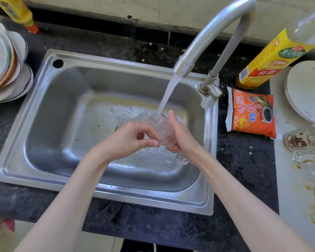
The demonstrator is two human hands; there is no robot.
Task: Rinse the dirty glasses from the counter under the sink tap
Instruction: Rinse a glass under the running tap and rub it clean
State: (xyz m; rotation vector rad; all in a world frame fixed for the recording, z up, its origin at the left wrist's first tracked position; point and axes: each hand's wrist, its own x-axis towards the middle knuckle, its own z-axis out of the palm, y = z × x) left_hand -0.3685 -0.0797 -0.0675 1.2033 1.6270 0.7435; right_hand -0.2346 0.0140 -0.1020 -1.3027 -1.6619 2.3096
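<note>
You hold 1 clear drinking glass point(163, 130) over the basin of the stainless steel sink point(49, 99), tilted with its mouth toward the curved metal tap point(215, 33). The stream of water point(168, 93) runs from the spout and strikes the glass near its rim. Your right hand point(180, 135) wraps around the glass from the right side, its grip clamped on the body, with the thick base point(182, 159) showing below your wrist. Your left hand point(129, 140) meets the glass from the left, thumb and fingertips pinching its wall.

On the pale part of the table point(298, 197) at your right lie 2 more dirty clear glasses point(304, 139), streaked with brown residue, and brown stains mark the surface near them. Beside the tap sit an orange seasoning packet point(251, 113), a yellow-labelled bottle point(273, 59) and a white round plate point(307, 90). A stack of white plates point(5, 66) stands left of the sink.
</note>
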